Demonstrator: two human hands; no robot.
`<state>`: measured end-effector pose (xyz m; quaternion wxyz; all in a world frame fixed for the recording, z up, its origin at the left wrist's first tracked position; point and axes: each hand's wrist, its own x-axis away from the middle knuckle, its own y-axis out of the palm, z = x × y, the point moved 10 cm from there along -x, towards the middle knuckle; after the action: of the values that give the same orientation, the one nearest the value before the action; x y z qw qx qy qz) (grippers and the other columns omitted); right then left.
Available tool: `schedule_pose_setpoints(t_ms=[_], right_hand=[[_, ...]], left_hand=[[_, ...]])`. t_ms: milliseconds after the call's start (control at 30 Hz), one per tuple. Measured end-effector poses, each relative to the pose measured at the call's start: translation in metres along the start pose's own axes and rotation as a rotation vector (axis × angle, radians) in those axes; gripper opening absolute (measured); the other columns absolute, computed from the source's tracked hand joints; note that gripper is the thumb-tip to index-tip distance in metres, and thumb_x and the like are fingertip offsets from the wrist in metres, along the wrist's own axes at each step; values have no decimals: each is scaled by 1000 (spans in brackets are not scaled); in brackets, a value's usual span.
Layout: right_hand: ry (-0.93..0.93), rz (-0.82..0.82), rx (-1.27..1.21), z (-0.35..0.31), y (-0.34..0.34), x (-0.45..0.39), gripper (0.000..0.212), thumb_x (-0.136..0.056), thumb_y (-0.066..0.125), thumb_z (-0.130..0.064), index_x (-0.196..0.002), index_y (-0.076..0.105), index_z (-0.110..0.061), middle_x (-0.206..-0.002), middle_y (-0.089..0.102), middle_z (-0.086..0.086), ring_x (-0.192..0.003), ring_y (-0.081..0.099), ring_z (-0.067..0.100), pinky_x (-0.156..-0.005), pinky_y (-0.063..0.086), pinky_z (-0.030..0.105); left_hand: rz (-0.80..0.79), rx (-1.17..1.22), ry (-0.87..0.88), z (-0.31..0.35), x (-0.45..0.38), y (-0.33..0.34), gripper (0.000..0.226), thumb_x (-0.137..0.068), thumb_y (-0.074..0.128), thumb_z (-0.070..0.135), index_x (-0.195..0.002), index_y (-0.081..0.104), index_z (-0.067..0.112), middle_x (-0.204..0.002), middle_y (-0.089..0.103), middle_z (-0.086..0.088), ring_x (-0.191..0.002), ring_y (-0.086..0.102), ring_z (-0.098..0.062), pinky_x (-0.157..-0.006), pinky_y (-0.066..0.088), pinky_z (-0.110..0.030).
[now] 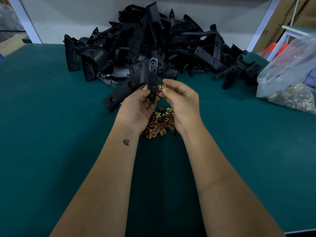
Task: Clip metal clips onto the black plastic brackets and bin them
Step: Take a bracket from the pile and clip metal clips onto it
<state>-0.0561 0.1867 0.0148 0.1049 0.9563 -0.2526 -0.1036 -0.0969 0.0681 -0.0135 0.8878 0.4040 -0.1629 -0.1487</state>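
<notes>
Heaped brackets (150, 47) at the bench's (51, 134) far edge; loose clips (159, 123) nearer, mid-bench, below both hands; bagged clips (290, 82) at the right edge.

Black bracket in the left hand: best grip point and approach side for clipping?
Probably the bracket's lower narrow end, gripped from the left as the left hand does now. Its long flat arm juts left and its holed tab points up, leaving the right edge open where the right hand pinches a metal clip.
</notes>
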Motion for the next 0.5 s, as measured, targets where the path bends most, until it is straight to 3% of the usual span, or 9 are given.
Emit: schedule_pose_setpoints(t_ms=[200,500], right_hand=[[19,-39,-39,1,4,1,22,-85,67,7,-88,75,-13,-81,73,2,-76,68,12,-86,57,29],[19,-22,-84,1,3,0,21,-83,68,8,-89,74,-11,-84,73,6,-76,68,14,-84,56,27]], left_hand=[[-23,-5,15,3,0,0,18,-97,48,-1,-96,64,7,-82,72,-3,-71,68,-9,-71,58,-21],[-44,-51,24,4,-2,0,15,-96,52,0,-98,64,9,-82,73,0,-71,70,-8,-73,58,-21]])
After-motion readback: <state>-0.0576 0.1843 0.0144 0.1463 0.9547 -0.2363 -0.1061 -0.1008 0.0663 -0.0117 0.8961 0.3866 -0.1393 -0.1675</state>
